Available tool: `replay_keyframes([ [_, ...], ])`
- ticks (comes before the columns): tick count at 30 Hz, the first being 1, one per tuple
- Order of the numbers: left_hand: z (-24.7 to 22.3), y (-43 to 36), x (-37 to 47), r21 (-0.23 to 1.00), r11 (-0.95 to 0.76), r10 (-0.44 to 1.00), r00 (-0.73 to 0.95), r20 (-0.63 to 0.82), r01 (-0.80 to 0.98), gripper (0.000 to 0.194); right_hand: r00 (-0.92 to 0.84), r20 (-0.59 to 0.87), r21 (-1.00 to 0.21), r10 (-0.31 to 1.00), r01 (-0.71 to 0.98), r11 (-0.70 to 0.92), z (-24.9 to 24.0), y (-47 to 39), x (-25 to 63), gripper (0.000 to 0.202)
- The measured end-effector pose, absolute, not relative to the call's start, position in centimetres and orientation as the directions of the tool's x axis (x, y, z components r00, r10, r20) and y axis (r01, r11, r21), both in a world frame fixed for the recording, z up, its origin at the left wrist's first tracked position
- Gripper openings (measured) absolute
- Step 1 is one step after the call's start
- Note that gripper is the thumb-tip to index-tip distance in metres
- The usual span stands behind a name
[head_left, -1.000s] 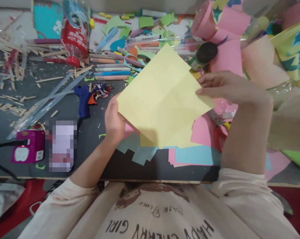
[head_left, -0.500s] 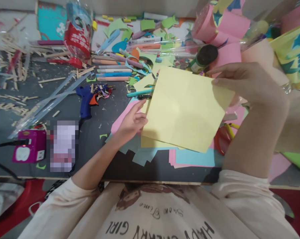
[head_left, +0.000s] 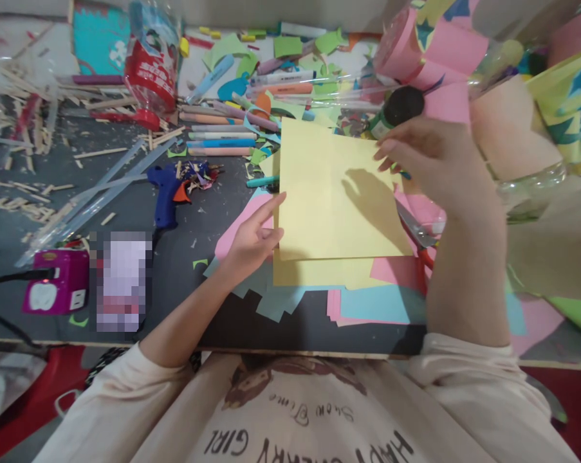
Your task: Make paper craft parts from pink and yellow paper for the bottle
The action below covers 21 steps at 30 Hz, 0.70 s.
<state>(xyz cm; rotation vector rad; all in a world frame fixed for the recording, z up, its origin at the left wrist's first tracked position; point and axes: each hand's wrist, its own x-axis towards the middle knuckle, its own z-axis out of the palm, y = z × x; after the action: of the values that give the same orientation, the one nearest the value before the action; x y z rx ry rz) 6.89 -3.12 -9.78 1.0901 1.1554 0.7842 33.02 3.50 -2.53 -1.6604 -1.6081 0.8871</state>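
Note:
A sheet of yellow paper (head_left: 314,193) lies over other coloured sheets in front of me, slightly bent near its middle. At its left edge is my left hand (head_left: 256,238), index finger and thumb apart, fingertips against the edge. My right hand (head_left: 420,154) hovers at the upper right part of the sheet with its fingers loosely bent and apart, casting a shadow on the paper. Beneath the sheet, more yellow paper (head_left: 309,273), blue paper (head_left: 374,305) and pink paper (head_left: 244,231) stick out. Scissors (head_left: 418,228) are partly hidden beside my right wrist.
A blue glue gun (head_left: 165,193) rests to the left, beyond a blurred-out rectangle (head_left: 123,283) and a purple box (head_left: 56,283) with a cable. Several markers (head_left: 222,143), a red-labelled bottle (head_left: 151,71), wooden sticks (head_left: 29,128) and a black-capped jar (head_left: 403,106) stand or lie farther back.
The yellow sheet has turned and shifted left, squaring up with the papers below. My right hand has moved left and its fingers have come off the sheet's corner. My left hand stays at the edge.

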Motion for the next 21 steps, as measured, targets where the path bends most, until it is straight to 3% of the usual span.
replay_keyframes([
  [4, -9.8, -3.2, 7.0, 0.957, 0.287, 0.928, 0.238, -0.286, 0.030, 0.070, -0.126, -0.159, -0.850, 0.979, 0.521, -0.071, -4.5, 3.7, 30.8, 0.011],
  [7, -9.6, -3.4, 6.9, 0.958, 0.288, 0.929, 0.239, -0.283, 0.015, 0.072, -0.108, -0.237, -0.874, 0.965, 0.459, -0.163, -5.5, 3.9, 30.1, 0.004],
  [12, -9.2, -3.6, 7.0, 0.955, 0.295, 0.924, 0.255, -0.286, 0.002, 0.074, -0.113, -0.400, -0.860, 0.910, 0.390, -0.330, -5.8, 4.2, 30.4, 0.008],
  [21, -9.5, -3.6, 7.1, 0.971, 0.236, 0.936, 0.263, -0.235, 0.029, 0.072, -0.280, -0.447, -0.860, 0.850, 0.396, -0.322, -5.7, 4.1, 30.9, 0.032],
])
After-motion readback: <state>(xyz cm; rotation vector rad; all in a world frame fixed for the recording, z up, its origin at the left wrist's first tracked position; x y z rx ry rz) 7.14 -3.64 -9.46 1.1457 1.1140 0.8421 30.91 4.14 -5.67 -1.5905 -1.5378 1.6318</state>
